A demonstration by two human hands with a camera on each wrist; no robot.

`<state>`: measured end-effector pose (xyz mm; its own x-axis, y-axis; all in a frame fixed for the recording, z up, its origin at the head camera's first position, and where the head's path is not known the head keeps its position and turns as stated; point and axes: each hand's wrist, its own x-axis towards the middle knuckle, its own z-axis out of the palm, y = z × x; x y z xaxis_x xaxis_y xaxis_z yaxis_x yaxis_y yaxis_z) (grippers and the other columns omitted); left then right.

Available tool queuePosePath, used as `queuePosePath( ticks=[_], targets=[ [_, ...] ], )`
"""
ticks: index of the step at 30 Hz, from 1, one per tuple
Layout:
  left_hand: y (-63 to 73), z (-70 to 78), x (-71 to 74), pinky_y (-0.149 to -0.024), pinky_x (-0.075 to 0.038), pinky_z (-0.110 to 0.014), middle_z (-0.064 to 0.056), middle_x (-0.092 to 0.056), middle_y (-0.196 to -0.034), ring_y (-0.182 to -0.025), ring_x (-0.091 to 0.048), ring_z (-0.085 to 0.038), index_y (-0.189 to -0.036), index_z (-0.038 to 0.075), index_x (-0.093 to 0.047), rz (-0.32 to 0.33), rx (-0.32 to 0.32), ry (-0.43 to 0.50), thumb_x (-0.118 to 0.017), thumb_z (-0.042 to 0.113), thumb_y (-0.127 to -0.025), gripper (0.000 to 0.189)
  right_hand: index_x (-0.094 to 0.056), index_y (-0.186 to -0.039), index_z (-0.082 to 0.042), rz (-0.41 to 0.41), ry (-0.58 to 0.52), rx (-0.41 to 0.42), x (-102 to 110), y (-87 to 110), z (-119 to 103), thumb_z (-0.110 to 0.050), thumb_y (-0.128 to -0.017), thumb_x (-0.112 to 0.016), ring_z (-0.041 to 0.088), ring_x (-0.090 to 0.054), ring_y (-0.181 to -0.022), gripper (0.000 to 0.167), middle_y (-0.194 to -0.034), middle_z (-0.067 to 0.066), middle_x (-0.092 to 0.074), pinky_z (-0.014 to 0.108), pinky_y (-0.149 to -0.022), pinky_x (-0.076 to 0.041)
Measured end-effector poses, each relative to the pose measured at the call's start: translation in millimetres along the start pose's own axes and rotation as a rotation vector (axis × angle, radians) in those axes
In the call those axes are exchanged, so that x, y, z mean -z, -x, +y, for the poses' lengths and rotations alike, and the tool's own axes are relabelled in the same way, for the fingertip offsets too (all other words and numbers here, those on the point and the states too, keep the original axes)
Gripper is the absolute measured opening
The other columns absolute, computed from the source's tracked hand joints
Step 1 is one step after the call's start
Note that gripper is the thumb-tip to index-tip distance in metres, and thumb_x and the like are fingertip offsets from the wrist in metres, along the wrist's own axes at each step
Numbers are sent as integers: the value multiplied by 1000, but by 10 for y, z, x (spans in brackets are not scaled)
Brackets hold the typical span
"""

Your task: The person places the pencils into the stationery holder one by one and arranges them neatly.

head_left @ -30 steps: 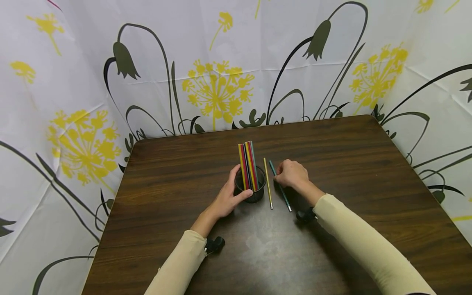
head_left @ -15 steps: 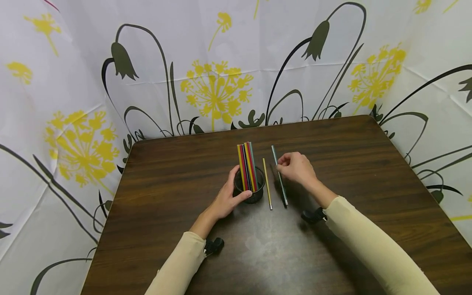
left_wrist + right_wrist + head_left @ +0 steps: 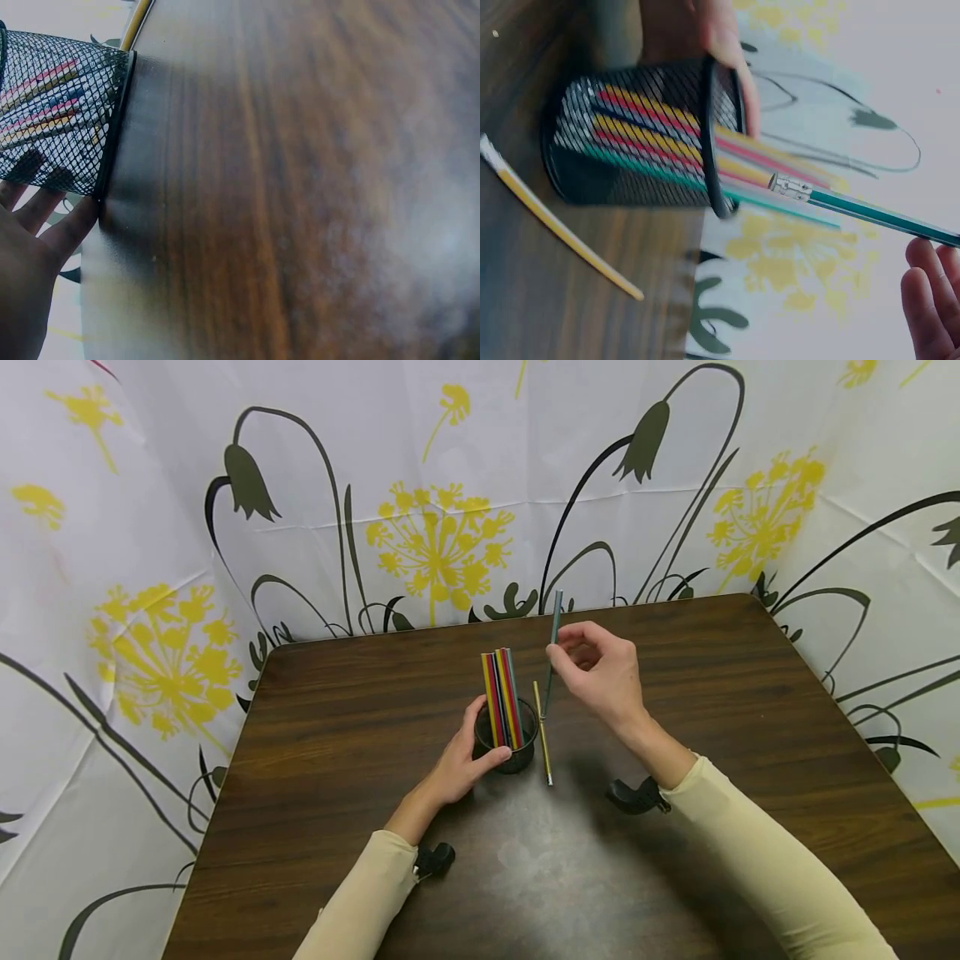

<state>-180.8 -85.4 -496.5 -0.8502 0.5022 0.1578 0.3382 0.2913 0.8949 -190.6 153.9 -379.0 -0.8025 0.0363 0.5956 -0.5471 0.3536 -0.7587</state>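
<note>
My left hand (image 3: pixel 456 770) grips a black wire-mesh pencil cup (image 3: pixel 513 763), thumb on the near side, fingers around the far side. The cup stands upright and holds several pencils (image 3: pixel 501 697) in yellow, red, dark and teal. My right hand (image 3: pixel 606 675) pinches a teal pencil (image 3: pixel 556 625) between thumb and fingers, above the table and right of the cup. In the right wrist view that teal pencil (image 3: pixel 877 214) has its metal end towards the cup rim. A yellow pencil (image 3: pixel 546 756) lies on the table just right of the cup.
The dark wood-grain table (image 3: pixel 337 735) reaches back to a white curtain (image 3: pixel 315 560) with yellow and green flower prints. A black wrist camera (image 3: pixel 435 860) sits on the left wrist, and another camera (image 3: pixel 632 797) on the right.
My right hand has lifted the teal pencil off the table and turned it nearly upright, moving up and away from me. My left hand stays on the cup.
</note>
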Motion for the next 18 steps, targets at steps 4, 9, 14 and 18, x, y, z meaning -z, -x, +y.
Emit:
queuePosePath(
  ticks=[4, 9, 14, 18],
  targets=[
    [29, 220, 37, -108, -30, -52, -22, -43, -142, -126, -47, -33, -155, 9, -12, -20, 10, 27, -64, 13, -94, 81, -69, -95, 0, -52, -16, 36, -126, 80, -17, 1, -84, -74, 21, -65, -60, 12, -81, 9, -70, 25, -56, -50],
    [19, 212, 33, -107, -32, -53, -21, -43, -142, -125, -48, -33, -155, 7, -12, -24, -13, 45, -63, 13, -95, 80, -69, -97, -5, -123, -22, 43, -265, 185, 159, -6, -86, -73, 12, -65, -61, 11, -82, 1, -70, 27, -56, -52],
    [18, 215, 34, -107, -31, -53, -21, -42, -143, -126, -47, -32, -155, 7, -12, -21, -13, 42, -64, 14, -95, 79, -69, -99, -5, -190, -3, 33, -368, 273, 220, -12, -88, -72, 8, -65, -64, 13, -83, 0, -69, 28, -56, -53],
    [21, 207, 36, -108, -31, -53, -21, -43, -143, -127, -46, -32, -155, 7, -11, -25, -1, 46, -64, 14, -95, 80, -69, -99, -3, -251, 9, 22, -437, 342, 265, -9, -87, -72, 9, -66, -65, 14, -85, 2, -70, 29, -57, -53]
  ],
)
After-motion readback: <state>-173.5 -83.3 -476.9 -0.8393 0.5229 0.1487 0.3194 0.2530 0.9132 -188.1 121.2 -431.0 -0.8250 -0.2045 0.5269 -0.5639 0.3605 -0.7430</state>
